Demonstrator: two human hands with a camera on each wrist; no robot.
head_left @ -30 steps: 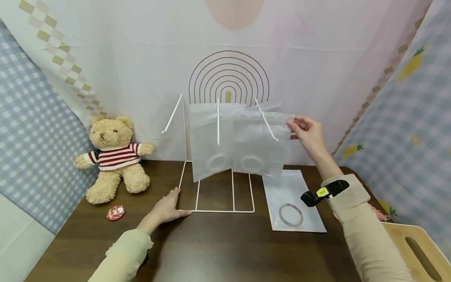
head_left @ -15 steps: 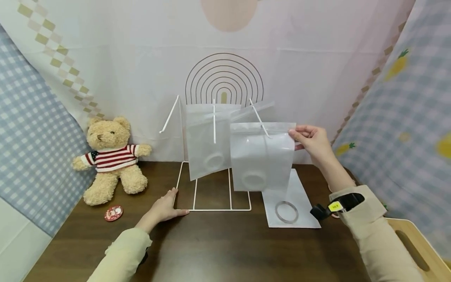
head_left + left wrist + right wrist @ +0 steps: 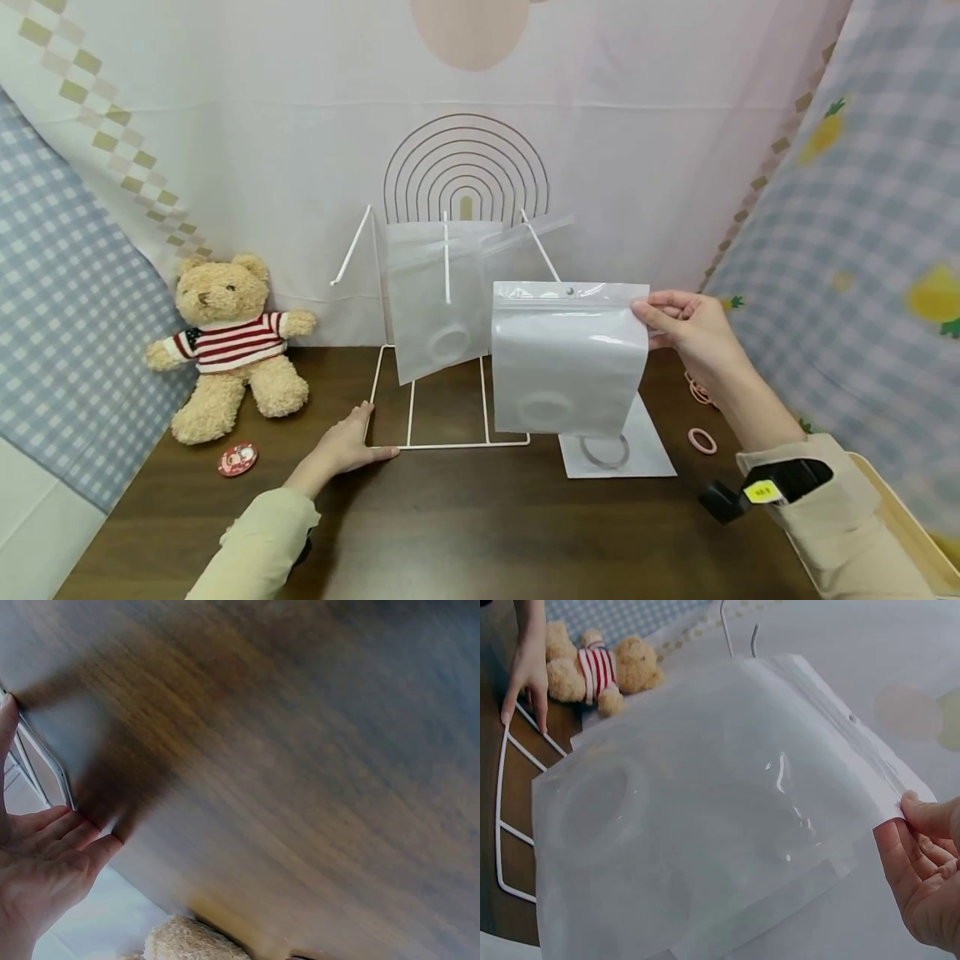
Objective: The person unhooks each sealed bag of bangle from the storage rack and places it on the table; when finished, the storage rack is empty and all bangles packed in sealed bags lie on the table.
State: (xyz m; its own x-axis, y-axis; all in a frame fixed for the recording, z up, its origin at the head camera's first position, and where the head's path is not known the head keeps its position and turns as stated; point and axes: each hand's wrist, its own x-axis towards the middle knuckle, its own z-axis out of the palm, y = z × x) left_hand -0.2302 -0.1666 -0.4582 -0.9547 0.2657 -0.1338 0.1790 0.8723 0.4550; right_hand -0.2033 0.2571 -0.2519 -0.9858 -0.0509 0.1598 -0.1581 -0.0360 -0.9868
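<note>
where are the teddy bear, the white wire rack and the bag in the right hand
Teddy bear (image 3: 236, 343), head view: on its chest
White wire rack (image 3: 447, 260), head view: on its middle prong
Held bag (image 3: 567, 360), head view: on its front face

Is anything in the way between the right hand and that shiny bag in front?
No, nothing visible: the right hand pinches the front bag directly at a top corner. Another bag hangs farther back on the white rack, not between them.
</note>
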